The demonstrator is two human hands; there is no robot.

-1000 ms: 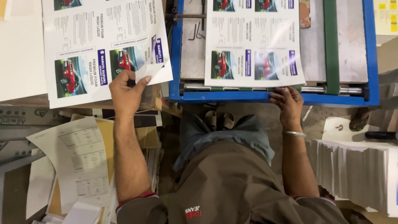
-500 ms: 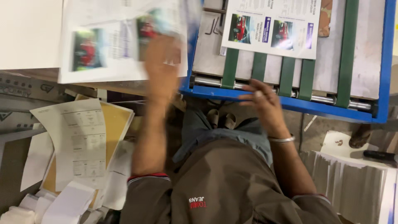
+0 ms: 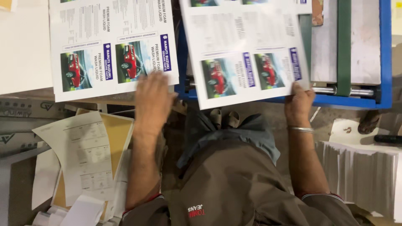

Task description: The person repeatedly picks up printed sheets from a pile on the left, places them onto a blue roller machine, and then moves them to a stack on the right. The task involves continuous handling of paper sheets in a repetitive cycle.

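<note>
My right hand [image 3: 298, 104] pinches the near edge of the printed sheet [image 3: 247, 50] on the blue-framed machine [image 3: 387, 62] — my left hand [image 3: 153, 98], fingers loose, rests flat beside the left stack of sheets [image 3: 113, 46].

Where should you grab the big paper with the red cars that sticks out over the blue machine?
Probably the near edge of the printed sheet, coming from the person's side. That edge overhangs the blue frame, so fingers can slip under. The right hand already pinches its near right corner.
</note>
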